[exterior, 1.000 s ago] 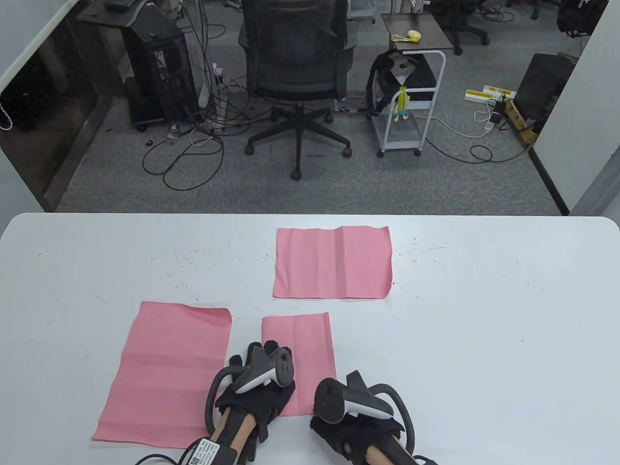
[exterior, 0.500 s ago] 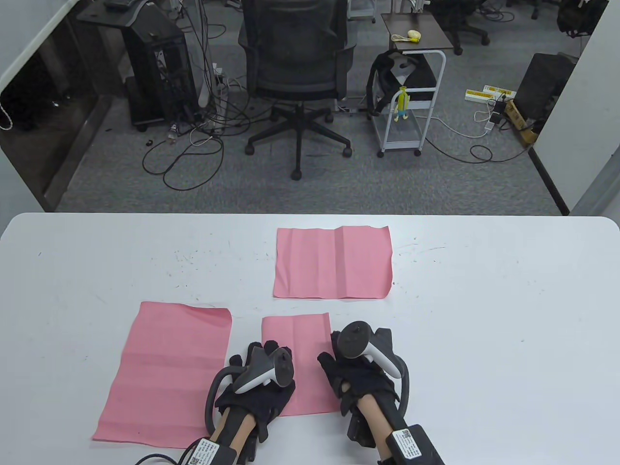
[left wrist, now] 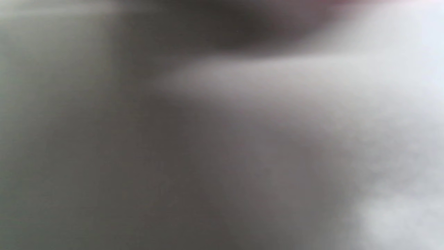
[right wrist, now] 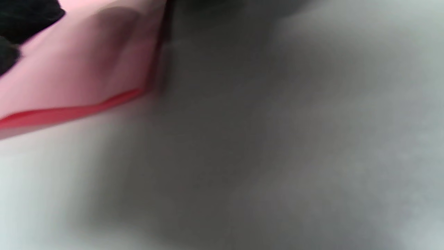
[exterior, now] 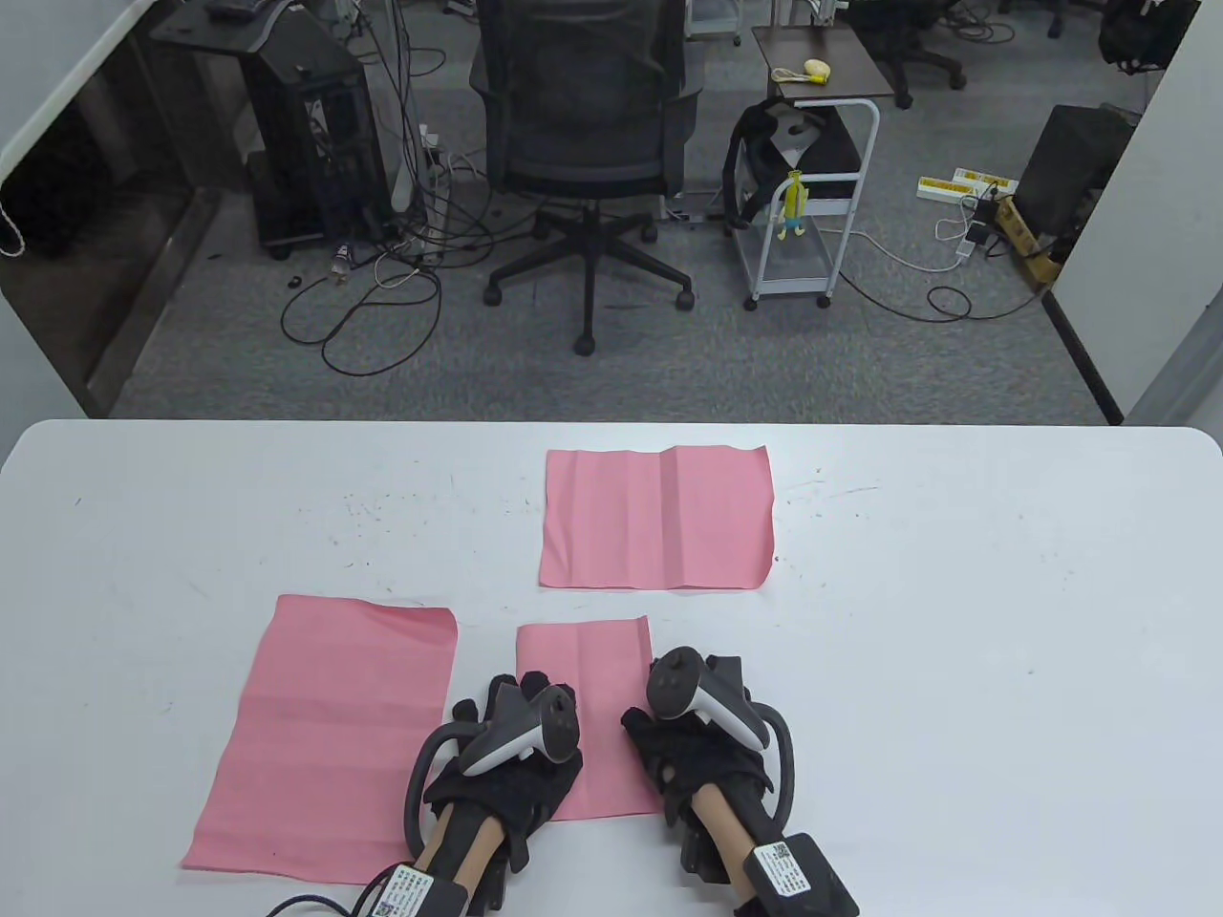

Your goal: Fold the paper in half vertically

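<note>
Table view: folded pink paper [exterior: 585,707], a narrow upright strip, lies on the white tabletop [exterior: 955,621] near its front edge. Left hand [exterior: 506,764] rests flat on the strip's lower left part, fingers spread and pointing away from the person, tracker on its back. Right hand [exterior: 697,745] lies on the strip's right edge, palm down; its fingers are hidden under the tracker, so whether the grip is pinching the edge or just pressing cannot be told. Left of the folded strip, just beside it, lies a larger unfolded pink sheet [exterior: 330,726], creased across. Beyond the strip, farther from the person, lies a second pink sheet [exterior: 657,516] set wide, with upright creases. Right wrist view: blurred; a corner of the folded paper [right wrist: 79,80] shows its doubled edge lying on the tabletop, dark glove at the upper left. Left wrist view: too blurred to read, only grey tabletop [left wrist: 381,121].
</note>
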`<state>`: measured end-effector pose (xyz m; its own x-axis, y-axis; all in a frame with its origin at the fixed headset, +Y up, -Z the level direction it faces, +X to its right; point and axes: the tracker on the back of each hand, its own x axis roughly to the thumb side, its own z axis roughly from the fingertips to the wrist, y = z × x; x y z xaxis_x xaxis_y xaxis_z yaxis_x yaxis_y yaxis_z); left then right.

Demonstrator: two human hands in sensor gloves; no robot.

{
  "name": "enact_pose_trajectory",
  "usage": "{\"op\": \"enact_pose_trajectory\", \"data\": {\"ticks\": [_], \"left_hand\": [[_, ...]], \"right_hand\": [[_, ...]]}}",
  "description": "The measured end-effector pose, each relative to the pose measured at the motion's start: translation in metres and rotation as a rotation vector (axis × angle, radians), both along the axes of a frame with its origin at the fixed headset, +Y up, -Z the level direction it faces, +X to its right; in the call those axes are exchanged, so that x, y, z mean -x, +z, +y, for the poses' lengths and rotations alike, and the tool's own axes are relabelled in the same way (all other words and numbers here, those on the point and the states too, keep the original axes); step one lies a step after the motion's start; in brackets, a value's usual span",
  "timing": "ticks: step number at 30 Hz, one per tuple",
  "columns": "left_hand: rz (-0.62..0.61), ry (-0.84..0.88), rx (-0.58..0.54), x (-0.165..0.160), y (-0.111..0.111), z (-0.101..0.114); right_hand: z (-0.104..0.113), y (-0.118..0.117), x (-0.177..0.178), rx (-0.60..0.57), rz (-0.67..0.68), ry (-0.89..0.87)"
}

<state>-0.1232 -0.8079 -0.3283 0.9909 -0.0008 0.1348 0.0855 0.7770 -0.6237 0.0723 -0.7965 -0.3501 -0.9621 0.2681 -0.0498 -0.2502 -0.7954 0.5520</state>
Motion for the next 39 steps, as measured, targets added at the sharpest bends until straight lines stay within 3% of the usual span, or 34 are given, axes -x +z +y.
{"op": "enact_pose_trajectory", "data": {"ticks": [10,18,23,29,33,39], "left_hand": [[0.001,0.003,0.0,0.0,0.0,0.0],[0.001,0.003,0.002,0.0,0.0,0.0],[0.001,0.002,0.007,0.0,0.0,0.0],[0.008,-0.005,-0.005,0.001,-0.002,0.002],[0.033,0.023,-0.059,0.005,-0.005,0.016],[0.083,0.162,-0.239,0.016,0.0,0.068]], "right_hand": [[0.025,0.015,0.021,-0.041,0.07,-0.188],[0.019,0.009,-0.003,0.021,-0.155,-0.421],[0.011,0.006,-0.014,0.008,-0.231,-0.396],[0.011,0.008,-0.01,-0.049,-0.221,-0.324],[0.011,0.008,-0.01,-0.052,-0.224,-0.328],[0.01,0.008,-0.011,-0.043,-0.232,-0.344]]}}
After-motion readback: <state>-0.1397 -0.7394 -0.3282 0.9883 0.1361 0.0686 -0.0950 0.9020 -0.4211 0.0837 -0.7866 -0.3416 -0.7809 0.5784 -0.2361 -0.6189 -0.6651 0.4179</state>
